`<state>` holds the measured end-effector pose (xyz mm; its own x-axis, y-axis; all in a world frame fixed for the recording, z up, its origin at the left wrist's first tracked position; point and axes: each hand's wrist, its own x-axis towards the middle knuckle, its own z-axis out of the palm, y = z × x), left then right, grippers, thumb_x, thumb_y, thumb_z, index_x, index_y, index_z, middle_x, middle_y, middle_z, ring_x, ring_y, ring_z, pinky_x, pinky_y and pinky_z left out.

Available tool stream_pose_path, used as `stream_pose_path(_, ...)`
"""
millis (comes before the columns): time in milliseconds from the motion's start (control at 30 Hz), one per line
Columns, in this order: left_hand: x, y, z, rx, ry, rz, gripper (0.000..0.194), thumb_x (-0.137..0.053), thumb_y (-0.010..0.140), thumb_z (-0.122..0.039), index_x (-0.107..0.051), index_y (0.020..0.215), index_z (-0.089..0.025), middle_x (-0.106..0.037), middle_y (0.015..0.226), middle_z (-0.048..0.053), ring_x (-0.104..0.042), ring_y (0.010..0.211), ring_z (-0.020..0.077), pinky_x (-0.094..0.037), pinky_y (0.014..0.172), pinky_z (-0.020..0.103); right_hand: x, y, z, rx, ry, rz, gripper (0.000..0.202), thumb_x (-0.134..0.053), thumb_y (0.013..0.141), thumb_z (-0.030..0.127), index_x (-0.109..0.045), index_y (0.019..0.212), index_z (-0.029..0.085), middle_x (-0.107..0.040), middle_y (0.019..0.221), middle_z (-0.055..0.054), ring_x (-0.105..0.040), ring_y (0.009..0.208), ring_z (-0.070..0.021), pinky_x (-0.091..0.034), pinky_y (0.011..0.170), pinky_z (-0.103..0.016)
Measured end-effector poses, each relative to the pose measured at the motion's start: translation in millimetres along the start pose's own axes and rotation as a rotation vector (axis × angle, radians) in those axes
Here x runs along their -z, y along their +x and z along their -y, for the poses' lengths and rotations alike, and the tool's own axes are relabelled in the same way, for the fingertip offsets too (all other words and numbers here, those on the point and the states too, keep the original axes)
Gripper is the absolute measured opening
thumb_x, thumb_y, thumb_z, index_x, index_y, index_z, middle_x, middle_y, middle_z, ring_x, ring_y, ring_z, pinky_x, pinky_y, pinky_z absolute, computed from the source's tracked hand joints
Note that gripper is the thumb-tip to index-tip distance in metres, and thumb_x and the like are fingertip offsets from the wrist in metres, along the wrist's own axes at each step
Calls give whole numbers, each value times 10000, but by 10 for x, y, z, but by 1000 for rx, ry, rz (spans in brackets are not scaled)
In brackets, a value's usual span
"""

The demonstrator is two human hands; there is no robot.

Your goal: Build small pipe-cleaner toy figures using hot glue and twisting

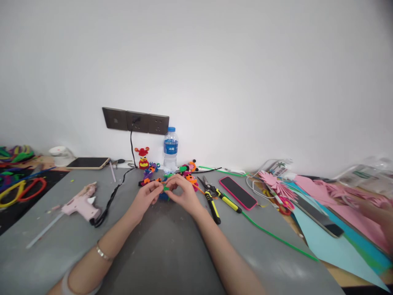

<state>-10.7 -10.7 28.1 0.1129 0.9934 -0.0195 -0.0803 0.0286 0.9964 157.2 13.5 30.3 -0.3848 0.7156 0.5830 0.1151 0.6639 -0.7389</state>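
My left hand (146, 198) and my right hand (184, 194) meet over the grey table, both with fingers pinched. Between their fingertips is a small green fuzzy piece (166, 188) that looks like pipe cleaner. Just beyond my hands are colourful fuzzy figures, one purple and blue (150, 171) and one orange and pink (190, 177); my fingers partly hide what lies there. Something blue shows below the fingertips, too covered to name. To the right of my right hand lie black-and-yellow pliers (211, 198) with their handles apart.
A pink glue gun (81, 205) with a black cord lies left. Behind stand a water bottle (170, 149) and a red figure (143, 159). A pink-edged phone (238, 192), a green pipe cleaner (279, 236) and coloured paper (331, 246) are right. Another person's hand (373, 213) is far right.
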Motion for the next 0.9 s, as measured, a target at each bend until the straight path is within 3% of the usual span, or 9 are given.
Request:
stream_pose_path(200, 17, 21, 56, -24, 47, 15, 339, -703, 705, -478, -583, 752, -165, -410, 538, -74, -327, 459, 62, -256, 451, 195, -9, -14, -33, -5, -1, 25, 23, -595, 847, 198, -608, 865, 198, -605, 967, -60, -576, 767, -149, -504, 680, -288)
stream_pose_path(400, 28, 26, 49, -56, 74, -16, 355, -708, 682, -507, -599, 721, -172, -432, 569, -61, -344, 469, 67, -275, 454, 202, 5, -20, -66, -44, -5, 20, 210, -637, 829, 250, -598, 1031, 207, -618, 963, -51, -582, 729, -144, -507, 682, -295)
stream_pose_path(567, 30, 36, 46, -77, 99, -50, 355, -722, 655, -508, -623, 714, -173, -451, 561, -55, -346, 472, 78, -269, 457, 212, 10, 8, -47, -56, 58, 6, 65, -625, 847, 263, -614, 859, 200, -623, 938, -62, -595, 805, -171, -497, 673, -298)
stream_pose_path(667, 27, 38, 48, -115, 148, -83, 304, -728, 655, -465, -641, 714, -179, -497, 580, -41, -382, 496, 95, -292, 480, 226, 4, 25, -36, -73, 83, -15, 99, -632, 843, 272, -601, 789, 195, -624, 897, -61, -598, 856, -186, -491, 674, -298)
stream_pose_path(900, 60, 48, 83, -222, 213, -107, 144, -726, 684, -365, -678, 697, -230, -580, 633, 7, -468, 591, 170, -360, 552, 281, -27, 15, -88, -178, 168, -21, 165, -652, 824, 345, -600, 838, 189, -631, 921, -59, -603, 799, -164, -497, 677, -288)
